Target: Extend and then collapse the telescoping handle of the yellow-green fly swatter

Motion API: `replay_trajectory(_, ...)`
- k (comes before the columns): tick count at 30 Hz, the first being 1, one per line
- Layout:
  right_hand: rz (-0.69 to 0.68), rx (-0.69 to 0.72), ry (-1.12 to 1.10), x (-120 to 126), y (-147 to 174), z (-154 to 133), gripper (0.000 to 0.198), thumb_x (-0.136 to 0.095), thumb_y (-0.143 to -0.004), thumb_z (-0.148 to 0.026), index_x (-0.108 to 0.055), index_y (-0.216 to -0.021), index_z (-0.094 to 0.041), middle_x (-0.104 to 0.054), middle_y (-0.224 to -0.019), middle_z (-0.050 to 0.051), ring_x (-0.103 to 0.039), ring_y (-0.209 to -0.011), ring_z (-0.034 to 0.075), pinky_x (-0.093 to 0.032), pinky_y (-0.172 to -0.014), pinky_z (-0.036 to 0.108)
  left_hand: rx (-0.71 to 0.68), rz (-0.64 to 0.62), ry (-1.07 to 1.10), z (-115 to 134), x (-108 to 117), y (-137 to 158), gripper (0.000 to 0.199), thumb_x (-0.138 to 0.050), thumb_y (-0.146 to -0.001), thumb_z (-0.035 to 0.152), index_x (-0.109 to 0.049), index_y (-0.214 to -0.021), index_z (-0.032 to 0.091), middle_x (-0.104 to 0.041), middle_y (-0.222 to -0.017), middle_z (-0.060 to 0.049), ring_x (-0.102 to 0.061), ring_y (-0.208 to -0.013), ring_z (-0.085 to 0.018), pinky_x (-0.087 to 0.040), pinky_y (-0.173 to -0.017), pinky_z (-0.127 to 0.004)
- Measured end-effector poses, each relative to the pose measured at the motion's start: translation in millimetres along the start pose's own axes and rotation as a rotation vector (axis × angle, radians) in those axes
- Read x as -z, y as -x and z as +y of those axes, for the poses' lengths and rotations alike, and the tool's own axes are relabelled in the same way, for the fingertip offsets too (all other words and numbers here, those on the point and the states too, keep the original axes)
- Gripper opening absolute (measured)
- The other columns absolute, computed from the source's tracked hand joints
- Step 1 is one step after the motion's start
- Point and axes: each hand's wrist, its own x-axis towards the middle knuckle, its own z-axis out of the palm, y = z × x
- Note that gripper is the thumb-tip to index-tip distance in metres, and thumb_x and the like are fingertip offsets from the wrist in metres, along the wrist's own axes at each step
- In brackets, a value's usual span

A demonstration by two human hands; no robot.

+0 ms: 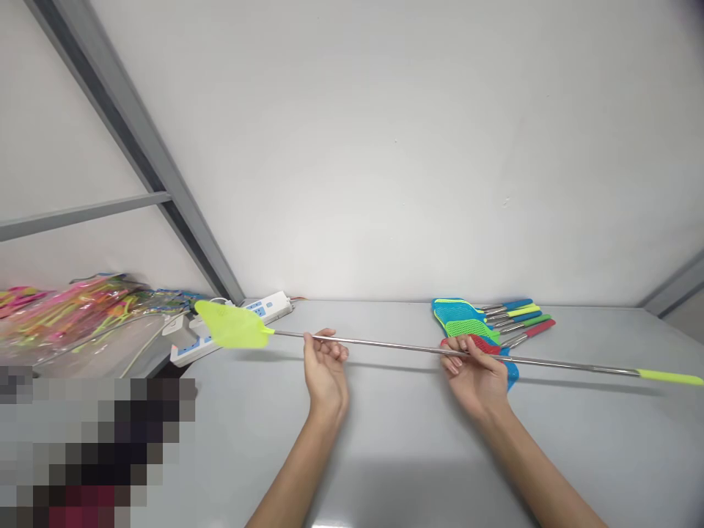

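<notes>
A yellow-green fly swatter (234, 326) with a long, extended metal rod spans the view above the table. Its paddle points left, and its yellow-green grip reaches the right edge. My left hand (325, 374) pinches the rod not far from the paddle, fingers curled. Farther right along the rod, my right hand (476, 370) grips it between thumb and fingers. Behind my right hand lie several short, collapsed fly swatters (467, 328) with blue, green and red paddles; the hand partly hides the red one and a blue one.
A white power strip (269, 306) with plugs lies at the table's back left. Beyond it, plastic-bagged colourful items (82, 315) are piled up. A pale wall (396, 161) rises behind the grey table (385, 418), with metal frame posts (159, 161) on the left. The lower left corner is pixelated.
</notes>
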Motion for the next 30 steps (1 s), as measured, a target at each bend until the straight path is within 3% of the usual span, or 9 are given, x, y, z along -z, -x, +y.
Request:
replay_trajectory(4, -0.018, 0.017, -0.001, 4, -1, 0, 0.001, -0.055, -0.07, -0.018, -0.055, -0.07, -0.017, -0.033, -0.062, -0.002, -0.035, -0.051, 0.009, -0.032, -0.04, 0.023, -0.018, 0.074, -0.067, -3, 5, -4, 0.021, -0.051, -0.075, 0.038, -0.051, -0.072, 0.017, -0.037, -0.048, 0.007, -0.037, -0.043, -0.005, -0.032, -0.049, -0.018)
replay_trajectory(8, -0.028, 0.015, 0.056, 1, 1, 2, 0.005, -0.058, -0.068, -0.017, -0.057, -0.072, -0.018, -0.039, -0.07, 0.0, -0.039, -0.058, 0.01, -0.039, -0.047, 0.022, 0.066, 0.054, -0.131, -13, 3, 5, 0.019, -0.054, -0.073, 0.035, -0.051, -0.072, 0.017, -0.041, -0.052, 0.007, -0.04, -0.045, -0.005, -0.033, -0.049, -0.018)
replay_trajectory(12, -0.077, -0.022, 0.21, -5, 5, 6, 0.006, -0.06, -0.066, -0.015, -0.058, -0.071, -0.018, -0.041, -0.076, 0.001, -0.041, -0.062, 0.01, -0.042, -0.054, 0.023, 0.168, -0.07, -0.228, -22, -3, 20, 0.024, -0.055, -0.072, 0.038, -0.055, -0.077, 0.015, -0.045, -0.057, 0.004, -0.042, -0.049, -0.006, -0.034, -0.051, -0.019)
replay_trajectory(18, -0.082, 0.02, 0.346, -6, 4, 5, 0.005, -0.057, -0.072, -0.025, -0.057, -0.074, -0.02, -0.042, -0.072, -0.001, -0.041, -0.053, 0.009, -0.037, -0.04, 0.021, 0.162, -0.208, -0.34, -27, -7, 31, 0.022, -0.055, -0.072, 0.038, -0.052, -0.073, 0.016, -0.042, -0.057, 0.005, -0.041, -0.052, -0.007, -0.035, -0.056, -0.02)
replay_trajectory(24, -0.11, 0.06, 0.573, 0, 4, 12, 0.035, -0.04, -0.082, -0.038, -0.058, -0.062, -0.015, -0.045, -0.051, 0.001, -0.043, -0.044, 0.011, -0.033, -0.039, 0.023, 0.265, -0.464, -0.411, -36, -10, 45, 0.022, -0.05, -0.076, 0.038, -0.054, -0.076, 0.017, -0.044, -0.054, 0.004, -0.042, -0.051, -0.008, -0.034, -0.055, -0.021)
replay_trajectory(30, -0.036, 0.059, 0.711, 6, 1, 15, 0.038, -0.043, -0.081, -0.038, -0.056, -0.055, -0.014, -0.045, -0.046, 0.0, -0.041, -0.043, 0.01, -0.031, -0.04, 0.022, 0.263, -0.453, -0.445, -34, -11, 43, 0.023, -0.05, -0.075, 0.037, -0.058, -0.073, 0.016, -0.044, -0.053, 0.003, -0.04, -0.052, -0.008, -0.033, -0.056, -0.02)
